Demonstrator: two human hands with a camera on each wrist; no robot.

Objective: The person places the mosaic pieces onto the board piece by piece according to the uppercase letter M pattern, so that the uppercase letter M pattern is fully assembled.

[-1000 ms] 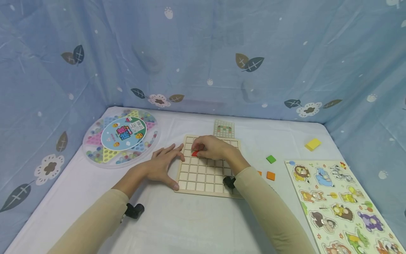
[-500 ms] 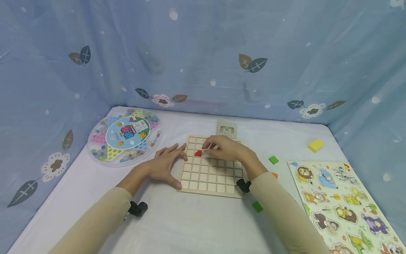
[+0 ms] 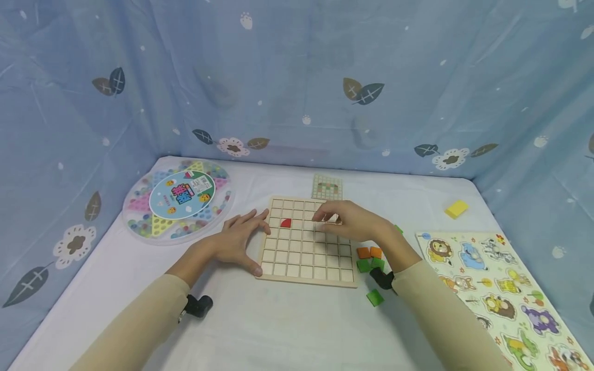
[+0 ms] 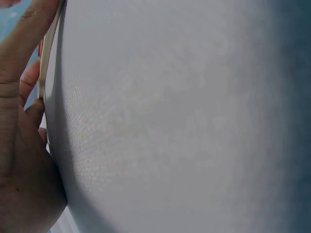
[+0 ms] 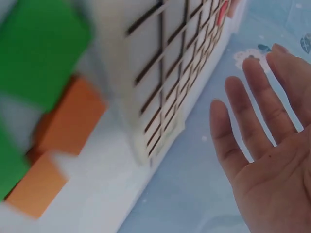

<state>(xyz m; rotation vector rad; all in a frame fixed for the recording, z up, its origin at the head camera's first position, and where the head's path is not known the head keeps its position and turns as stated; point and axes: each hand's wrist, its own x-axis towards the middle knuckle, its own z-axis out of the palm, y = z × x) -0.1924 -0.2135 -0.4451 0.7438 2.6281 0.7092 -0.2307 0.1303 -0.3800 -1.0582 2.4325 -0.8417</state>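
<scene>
A wooden grid board [image 3: 292,257] lies flat on the white table in the head view. One red quarter-round piece [image 3: 285,223] sits in a cell near its upper left. My left hand [image 3: 238,242] rests along the board's left edge, thumb at the lower corner and fingers spread toward the upper part. Above the right side of the board is my right hand [image 3: 355,222], its fingers bent loosely and nothing between them. In the right wrist view the right palm [image 5: 277,179] is bare, with the fingers extended.
Green tiles [image 3: 375,297] and orange tiles [image 3: 363,252] lie right of the board. A small pattern card [image 3: 327,186] is behind it. At left sits a round marble game box [image 3: 183,201]. An animal puzzle board [image 3: 498,288] and yellow block [image 3: 457,209] are at right.
My right hand has let go of the red piece, which stays in its cell, and has moved right across the board. The left hand keeps its place.
</scene>
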